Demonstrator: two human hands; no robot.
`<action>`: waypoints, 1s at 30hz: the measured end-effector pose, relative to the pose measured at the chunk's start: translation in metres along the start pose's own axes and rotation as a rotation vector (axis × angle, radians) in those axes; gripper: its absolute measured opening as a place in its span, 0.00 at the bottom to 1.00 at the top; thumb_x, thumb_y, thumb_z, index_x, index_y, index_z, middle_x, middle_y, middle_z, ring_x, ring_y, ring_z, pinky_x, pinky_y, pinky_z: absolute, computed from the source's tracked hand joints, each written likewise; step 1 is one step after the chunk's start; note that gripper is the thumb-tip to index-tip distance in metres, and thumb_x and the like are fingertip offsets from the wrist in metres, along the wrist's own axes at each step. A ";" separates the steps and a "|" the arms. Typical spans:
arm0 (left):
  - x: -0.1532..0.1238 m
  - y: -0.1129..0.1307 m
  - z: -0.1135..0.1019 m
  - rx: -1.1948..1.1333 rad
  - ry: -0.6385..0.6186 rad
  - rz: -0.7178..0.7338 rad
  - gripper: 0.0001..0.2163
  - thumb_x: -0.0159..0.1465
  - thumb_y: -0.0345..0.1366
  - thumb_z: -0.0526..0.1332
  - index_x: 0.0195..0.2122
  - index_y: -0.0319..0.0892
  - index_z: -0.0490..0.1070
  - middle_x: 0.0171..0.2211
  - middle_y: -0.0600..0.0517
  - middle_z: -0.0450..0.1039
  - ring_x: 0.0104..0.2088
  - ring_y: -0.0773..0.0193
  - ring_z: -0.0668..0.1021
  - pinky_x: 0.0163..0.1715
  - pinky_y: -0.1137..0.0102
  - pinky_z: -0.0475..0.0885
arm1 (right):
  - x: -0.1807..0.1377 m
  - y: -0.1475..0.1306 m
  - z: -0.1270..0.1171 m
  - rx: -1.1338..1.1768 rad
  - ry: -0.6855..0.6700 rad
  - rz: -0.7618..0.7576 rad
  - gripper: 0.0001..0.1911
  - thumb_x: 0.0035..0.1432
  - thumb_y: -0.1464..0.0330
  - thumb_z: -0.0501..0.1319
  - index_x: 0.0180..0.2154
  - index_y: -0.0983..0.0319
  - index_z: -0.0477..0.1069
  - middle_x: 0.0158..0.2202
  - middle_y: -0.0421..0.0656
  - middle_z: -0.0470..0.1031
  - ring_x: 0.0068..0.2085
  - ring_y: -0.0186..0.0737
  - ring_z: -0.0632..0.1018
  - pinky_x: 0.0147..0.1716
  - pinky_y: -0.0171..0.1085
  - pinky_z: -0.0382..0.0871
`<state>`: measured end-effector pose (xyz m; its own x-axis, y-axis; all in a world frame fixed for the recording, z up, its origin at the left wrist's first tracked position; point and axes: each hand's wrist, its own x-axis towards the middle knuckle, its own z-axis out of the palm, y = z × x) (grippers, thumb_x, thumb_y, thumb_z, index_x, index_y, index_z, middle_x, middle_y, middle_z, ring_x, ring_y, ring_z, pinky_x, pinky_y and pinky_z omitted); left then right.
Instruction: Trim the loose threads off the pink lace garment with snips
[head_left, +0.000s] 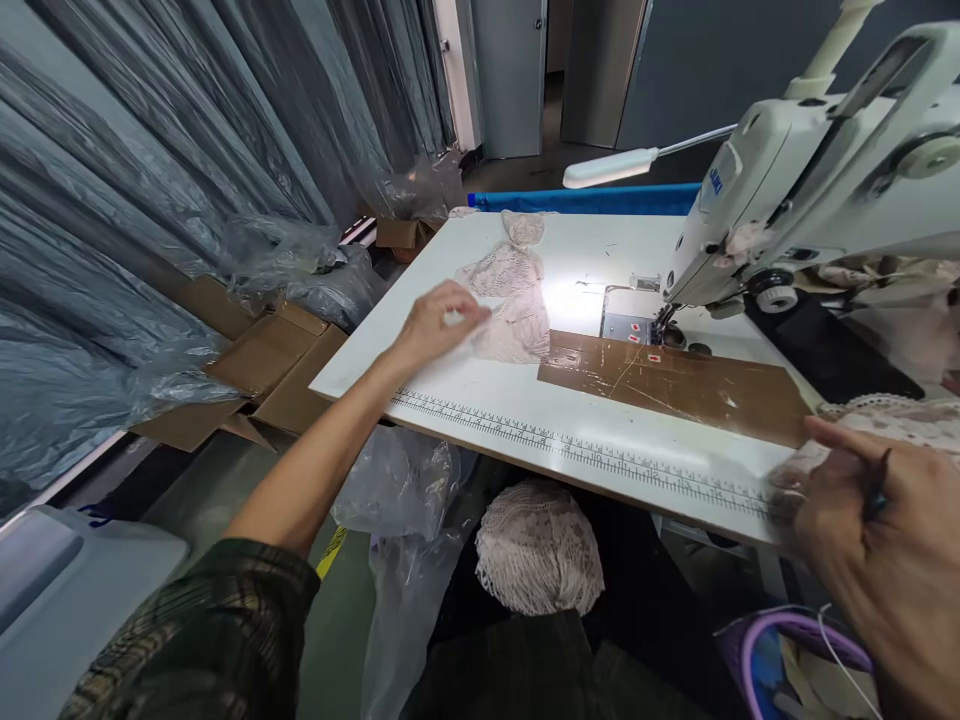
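My left hand [439, 325] is over the left part of the white sewing table, thumb and fingertips brought together in a pinch. What is between them, if anything, I cannot make out. Beside the fingertips lie pale pink lace pieces [517, 275], strung in a row on the tabletop. At the right edge, my blurred right hand [877, 540] is closed around a small dark pointed tool [877, 485], its index finger stretched out. Close by is more pale lace [900, 420], partly hidden by that hand. A rounded lace piece [538, 548] rests on my lap.
A white sewing machine [780, 190] with a lamp [611, 168] stands at the right. A brown plate [675, 385] lies before its needle. A printed ruler [555, 440] runs along the front edge. Cardboard boxes [281, 360] and plastic bags stand left; a purple-rimmed container [750, 650] is below right.
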<state>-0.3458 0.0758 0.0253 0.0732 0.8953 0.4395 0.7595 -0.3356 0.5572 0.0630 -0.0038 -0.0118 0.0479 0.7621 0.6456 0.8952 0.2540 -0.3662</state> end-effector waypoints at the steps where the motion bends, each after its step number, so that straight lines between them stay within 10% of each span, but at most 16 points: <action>1: 0.018 -0.010 0.003 -0.012 0.141 -0.062 0.14 0.63 0.47 0.61 0.31 0.40 0.74 0.37 0.47 0.73 0.38 0.62 0.74 0.40 0.69 0.67 | -0.001 -0.003 0.002 0.017 -0.013 -0.018 0.18 0.59 0.65 0.49 0.45 0.54 0.75 0.36 0.54 0.78 0.39 0.56 0.78 0.38 0.51 0.73; 5: 0.092 -0.053 0.029 -0.026 0.368 -0.367 0.16 0.60 0.48 0.65 0.38 0.39 0.71 0.41 0.42 0.72 0.43 0.56 0.74 0.48 0.63 0.66 | 0.000 -0.011 0.005 -0.022 -0.041 0.029 0.18 0.60 0.64 0.48 0.43 0.54 0.74 0.33 0.54 0.78 0.35 0.57 0.78 0.36 0.52 0.74; 11: 0.129 -0.080 0.068 0.055 0.253 -0.429 0.10 0.54 0.40 0.69 0.31 0.40 0.72 0.42 0.42 0.72 0.49 0.48 0.72 0.54 0.56 0.61 | 0.007 -0.004 -0.002 -0.043 -0.133 0.142 0.18 0.57 0.56 0.46 0.37 0.51 0.73 0.29 0.56 0.76 0.32 0.63 0.77 0.28 0.57 0.72; 22: 0.101 -0.069 0.051 -0.488 0.656 -0.473 0.20 0.64 0.56 0.58 0.31 0.43 0.62 0.28 0.55 0.68 0.35 0.66 0.74 0.34 0.73 0.67 | -0.009 0.003 0.008 0.031 0.060 -0.022 0.12 0.61 0.67 0.52 0.39 0.54 0.73 0.32 0.48 0.79 0.31 0.49 0.79 0.29 0.44 0.72; 30: 0.011 -0.008 -0.029 -0.839 0.382 -0.268 0.14 0.60 0.47 0.67 0.34 0.40 0.70 0.33 0.48 0.77 0.45 0.57 0.80 0.44 0.66 0.75 | -0.012 0.003 0.007 0.160 0.087 -0.002 0.13 0.62 0.67 0.50 0.39 0.58 0.74 0.32 0.49 0.78 0.35 0.49 0.79 0.36 0.45 0.72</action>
<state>-0.3701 0.0801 0.0462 -0.3639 0.8668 0.3410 -0.0007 -0.3664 0.9305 0.0621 -0.0077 -0.0257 0.0903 0.7089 0.6995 0.8137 0.3525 -0.4623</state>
